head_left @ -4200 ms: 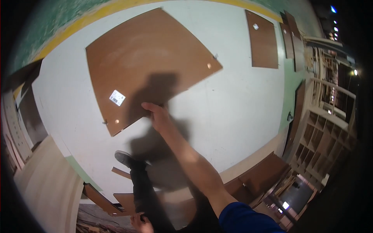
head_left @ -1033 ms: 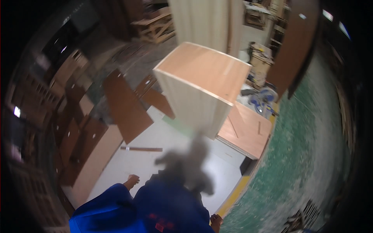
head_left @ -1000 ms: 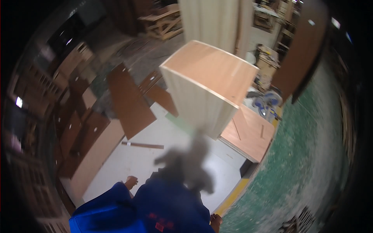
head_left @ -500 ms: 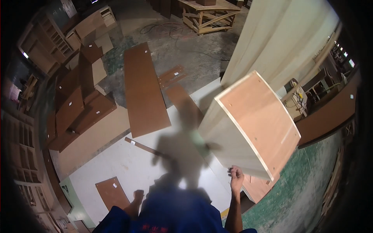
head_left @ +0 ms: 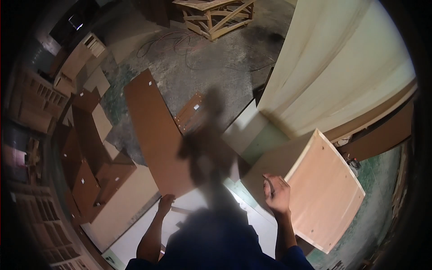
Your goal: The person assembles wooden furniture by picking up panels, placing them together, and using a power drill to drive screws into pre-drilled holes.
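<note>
My left hand (head_left: 166, 202) is at the near left corner of a long brown panel (head_left: 157, 144), its fingers bent inward. Whether it grips the panel's edge cannot be told. A thin strip (head_left: 182, 210) lies beside that hand on the white sheet (head_left: 193, 198). My right hand (head_left: 277, 195) is closed, palm side up, in front of the dull side of a wooden box (head_left: 326, 193) with pale edges. Something dark and curved shows at its fingers, too unclear to name. A smaller brown panel with holes (head_left: 189, 110) lies beyond the long one.
At the left stand brown cabinet parts (head_left: 101, 173) and pale shelving (head_left: 40, 207). Large pale boards (head_left: 342, 63) rise at the back right. A slatted wooden stand (head_left: 216, 18) and hoses (head_left: 171, 42) are on the floor farther back. My shadow falls across the panels.
My view has shifted, and the long panel and the box appear closer. My left hand has moved forward to the panel's corner. My right hand has risen beside the box.
</note>
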A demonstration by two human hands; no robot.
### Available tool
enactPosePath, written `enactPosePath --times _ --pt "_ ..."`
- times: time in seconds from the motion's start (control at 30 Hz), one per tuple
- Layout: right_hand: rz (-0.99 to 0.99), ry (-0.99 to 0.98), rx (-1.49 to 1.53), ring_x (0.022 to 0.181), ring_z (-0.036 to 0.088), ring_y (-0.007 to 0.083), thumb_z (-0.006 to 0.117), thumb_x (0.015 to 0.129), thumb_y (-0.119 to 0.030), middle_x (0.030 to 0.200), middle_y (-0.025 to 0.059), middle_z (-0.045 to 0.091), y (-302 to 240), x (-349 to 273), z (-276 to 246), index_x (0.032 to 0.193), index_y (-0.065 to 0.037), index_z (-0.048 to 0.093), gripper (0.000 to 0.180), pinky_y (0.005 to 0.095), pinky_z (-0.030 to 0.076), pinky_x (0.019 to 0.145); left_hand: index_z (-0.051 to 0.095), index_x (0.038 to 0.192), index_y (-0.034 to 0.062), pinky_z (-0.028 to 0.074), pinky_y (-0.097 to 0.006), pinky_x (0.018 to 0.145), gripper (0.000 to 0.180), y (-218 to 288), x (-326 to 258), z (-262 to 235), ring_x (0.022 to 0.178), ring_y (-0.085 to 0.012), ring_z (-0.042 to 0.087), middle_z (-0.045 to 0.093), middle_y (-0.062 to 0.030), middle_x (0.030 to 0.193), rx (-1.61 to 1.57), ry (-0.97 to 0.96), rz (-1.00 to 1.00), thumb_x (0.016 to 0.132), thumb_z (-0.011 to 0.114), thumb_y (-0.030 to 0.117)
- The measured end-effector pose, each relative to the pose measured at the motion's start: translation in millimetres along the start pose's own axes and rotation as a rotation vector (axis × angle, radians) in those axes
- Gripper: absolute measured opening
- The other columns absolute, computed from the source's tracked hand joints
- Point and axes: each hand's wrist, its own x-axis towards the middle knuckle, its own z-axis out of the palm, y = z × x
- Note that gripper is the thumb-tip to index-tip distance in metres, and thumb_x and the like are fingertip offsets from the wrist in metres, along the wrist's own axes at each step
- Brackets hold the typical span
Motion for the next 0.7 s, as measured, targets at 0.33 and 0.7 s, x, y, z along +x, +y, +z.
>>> enactPosePath --times 0.33,0.7 --pt "0.162 -0.350 -0.093 0.087 0.064 0.0358 0.059 0.079 -0.010 0.097 0.0168 0.067 27.2 268.5 65.1 0.103 -0.006 0.066 0.025 0.0430 0.052 0.077 0.063 0.091 0.0084 0.044 -0.026 0.054 0.017 41.6 115.9 -85.6 0.060 -0.0136 0.056 0.063 -0.0026 0.080 0.007 0.021 -0.790 0.090 0.057 0.025" --pt "0.403 -0.139 0.348 0.095 0.067 0.0243 0.062 0.085 -0.012 0.105 0.0153 0.069 214.3 536.5 185.1 0.106 -0.005 0.068 0.023 0.0328 0.051 0.084 0.061 0.110 0.0076 0.048 -0.027 0.070 0.023 172.0 603.1 51.8 0.081 -0.0143 0.060 0.066 -0.0031 0.095 0.127 -0.155 -0.545 0.094 0.051 0.020"
